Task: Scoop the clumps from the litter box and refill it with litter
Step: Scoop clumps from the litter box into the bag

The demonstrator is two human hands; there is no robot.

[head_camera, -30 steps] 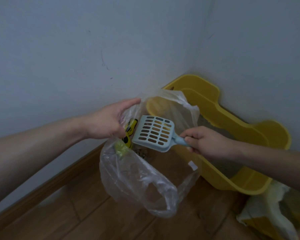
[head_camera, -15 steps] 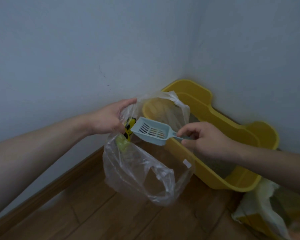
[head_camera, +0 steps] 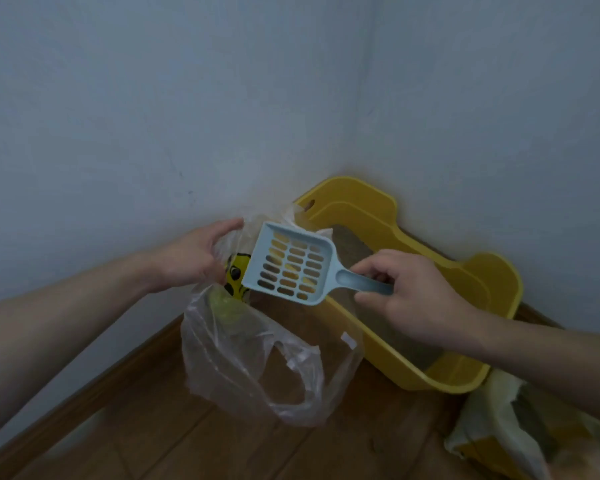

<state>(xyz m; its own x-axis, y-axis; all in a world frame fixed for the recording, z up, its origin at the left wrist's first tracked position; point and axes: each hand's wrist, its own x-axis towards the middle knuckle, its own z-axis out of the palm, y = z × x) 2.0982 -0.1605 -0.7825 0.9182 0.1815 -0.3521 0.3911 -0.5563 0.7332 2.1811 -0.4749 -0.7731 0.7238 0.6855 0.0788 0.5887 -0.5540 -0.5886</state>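
Scoop [head_camera: 291, 268] above the bag [head_camera: 243, 358]
The pale blue slotted scoop (handle pointing right) hangs tilted over the clear plastic bag; the yellow litter box [head_camera: 465, 384], holding grey litter [head_camera: 352, 244], stands just beside.

Yellow bag [head_camera: 499, 420] — cropped at corner

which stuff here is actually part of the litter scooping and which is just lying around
Job: blue scoop in the right hand; clear bag held by the left hand; yellow litter box.
Lying about: yellow-and-black item inside the clear bag; pale sack at bottom right, possibly refill litter, cannot tell.
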